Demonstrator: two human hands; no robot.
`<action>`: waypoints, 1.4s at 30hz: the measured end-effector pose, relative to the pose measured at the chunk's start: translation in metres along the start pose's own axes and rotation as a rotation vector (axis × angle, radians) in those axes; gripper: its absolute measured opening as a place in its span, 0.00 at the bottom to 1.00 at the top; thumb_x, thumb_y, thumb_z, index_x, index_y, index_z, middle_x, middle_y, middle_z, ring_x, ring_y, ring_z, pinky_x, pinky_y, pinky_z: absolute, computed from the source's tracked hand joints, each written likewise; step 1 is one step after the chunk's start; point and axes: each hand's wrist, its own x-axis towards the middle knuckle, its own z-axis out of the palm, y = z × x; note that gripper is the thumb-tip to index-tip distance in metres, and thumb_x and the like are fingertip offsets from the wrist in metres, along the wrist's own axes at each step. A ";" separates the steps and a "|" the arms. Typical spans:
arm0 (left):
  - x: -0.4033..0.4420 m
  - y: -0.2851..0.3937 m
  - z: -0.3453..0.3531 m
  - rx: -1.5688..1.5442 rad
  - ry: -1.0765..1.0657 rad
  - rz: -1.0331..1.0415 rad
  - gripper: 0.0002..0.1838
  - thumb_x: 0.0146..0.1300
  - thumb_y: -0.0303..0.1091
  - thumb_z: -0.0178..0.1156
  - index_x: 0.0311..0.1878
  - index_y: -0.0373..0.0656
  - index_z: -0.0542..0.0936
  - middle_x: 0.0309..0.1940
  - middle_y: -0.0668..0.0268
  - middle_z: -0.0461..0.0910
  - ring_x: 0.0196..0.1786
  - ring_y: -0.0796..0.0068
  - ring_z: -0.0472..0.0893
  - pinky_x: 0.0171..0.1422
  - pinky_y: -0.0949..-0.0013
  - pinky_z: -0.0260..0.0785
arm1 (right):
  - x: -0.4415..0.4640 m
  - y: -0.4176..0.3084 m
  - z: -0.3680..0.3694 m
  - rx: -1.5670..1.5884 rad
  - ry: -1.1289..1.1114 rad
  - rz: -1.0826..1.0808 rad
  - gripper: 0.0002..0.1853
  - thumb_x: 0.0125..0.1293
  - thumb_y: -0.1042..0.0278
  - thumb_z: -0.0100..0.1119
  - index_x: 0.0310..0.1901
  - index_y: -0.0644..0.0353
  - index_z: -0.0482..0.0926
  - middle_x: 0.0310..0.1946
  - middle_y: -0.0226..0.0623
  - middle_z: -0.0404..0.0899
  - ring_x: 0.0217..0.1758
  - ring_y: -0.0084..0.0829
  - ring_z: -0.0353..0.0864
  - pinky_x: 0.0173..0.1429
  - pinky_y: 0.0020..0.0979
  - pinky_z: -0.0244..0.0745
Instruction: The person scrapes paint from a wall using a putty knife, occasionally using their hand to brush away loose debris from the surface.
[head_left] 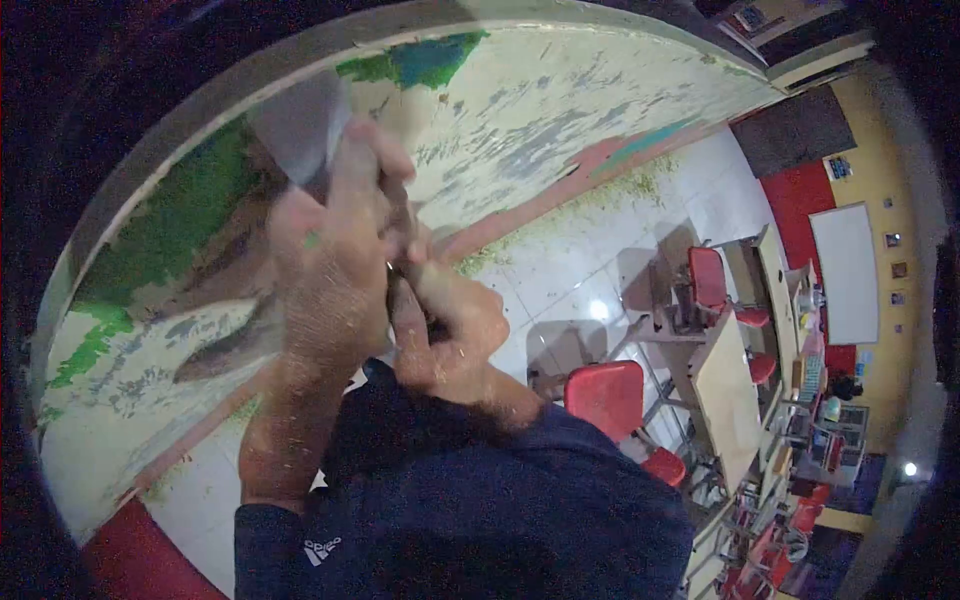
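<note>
A wide-bladed paint scraper (298, 128) has its grey blade against the painted wall (520, 120), near the wall's upper edge. My left hand (335, 240) is closed around the scraper close to the blade, blurred by motion. Just below and to the right, my right hand (450, 325) is closed around the handle end, which the fingers mostly hide. Green paint (185, 215) and brown paint surround the blade on the left. To the right, the surface is pale with scraped grey patches.
Paint flakes (620, 200) lie along the foot of the wall on white floor tiles (545, 280). Red chairs (605, 395) and wooden-topped desks (728, 400) stand to the right. A whiteboard (845, 270) hangs on the far yellow and red wall.
</note>
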 end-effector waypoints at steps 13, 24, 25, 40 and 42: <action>-0.017 -0.031 -0.008 -0.211 0.282 -0.098 0.15 0.69 0.42 0.48 0.32 0.40 0.69 0.19 0.72 0.63 0.16 0.84 0.59 0.20 0.74 0.58 | -0.030 0.015 0.004 0.177 -0.116 -0.004 0.03 0.50 0.80 0.60 0.26 0.63 0.75 0.14 0.41 0.66 0.14 0.39 0.70 0.19 0.34 0.65; -0.016 -0.032 -0.017 0.126 0.295 0.097 0.11 0.70 0.40 0.45 0.41 0.42 0.69 0.26 0.72 0.66 0.19 0.85 0.61 0.21 0.77 0.58 | -0.021 0.010 0.005 0.191 -0.064 -0.075 0.02 0.51 0.85 0.56 0.24 0.70 0.75 0.16 0.45 0.71 0.17 0.36 0.76 0.24 0.27 0.69; -0.011 -0.036 -0.027 0.476 0.249 0.348 0.11 0.70 0.40 0.45 0.42 0.41 0.69 0.26 0.71 0.67 0.19 0.85 0.62 0.22 0.77 0.59 | -0.015 0.011 0.009 0.258 -0.021 -0.081 0.02 0.51 0.86 0.55 0.25 0.71 0.75 0.16 0.45 0.71 0.18 0.37 0.76 0.24 0.27 0.70; 0.009 0.007 0.014 -0.055 0.404 0.129 0.12 0.70 0.42 0.47 0.34 0.44 0.70 0.21 0.76 0.62 0.20 0.87 0.58 0.23 0.81 0.55 | 0.012 0.014 0.027 0.384 0.111 -0.163 0.03 0.49 0.73 0.60 0.25 0.59 0.75 0.17 0.40 0.68 0.19 0.42 0.72 0.22 0.38 0.65; 0.000 -0.006 0.017 -0.065 0.311 0.050 0.15 0.70 0.44 0.46 0.31 0.45 0.69 0.19 0.76 0.58 0.19 0.85 0.58 0.25 0.79 0.57 | -0.002 0.026 0.015 0.360 -0.025 -0.125 0.06 0.51 0.73 0.59 0.33 0.58 0.78 0.23 0.43 0.72 0.24 0.44 0.75 0.27 0.37 0.69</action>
